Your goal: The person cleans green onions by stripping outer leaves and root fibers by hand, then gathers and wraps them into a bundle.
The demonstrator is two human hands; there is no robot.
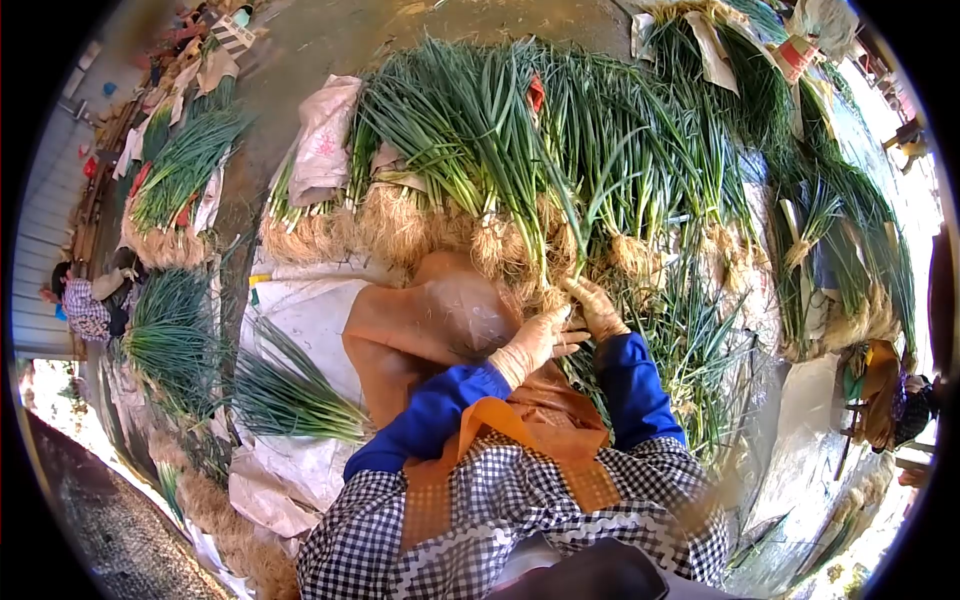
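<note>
My left hand (535, 345) is in front of my apron, palm turned inward, with its fingers stretched apart and nothing visible in them. Just right of it, my right hand (598, 310) has its fingertips closed at the base of a green onion (578, 255), whose leaves rise away from me. Pale stringy roots (545, 297) of a bunch lie right beyond both hands. Behind them spreads a wide heap of green onions (480, 110), roots toward me and leaves pointing away. An orange-brown apron (430, 310) covers my knees.
A small bunch of green onions (295, 395) lies on white sheeting (290, 310) at my left. More onion piles (190, 170) stand farther left, and others (830, 220) to the right. One person (88, 305) sits at far left, another (905, 410) at far right.
</note>
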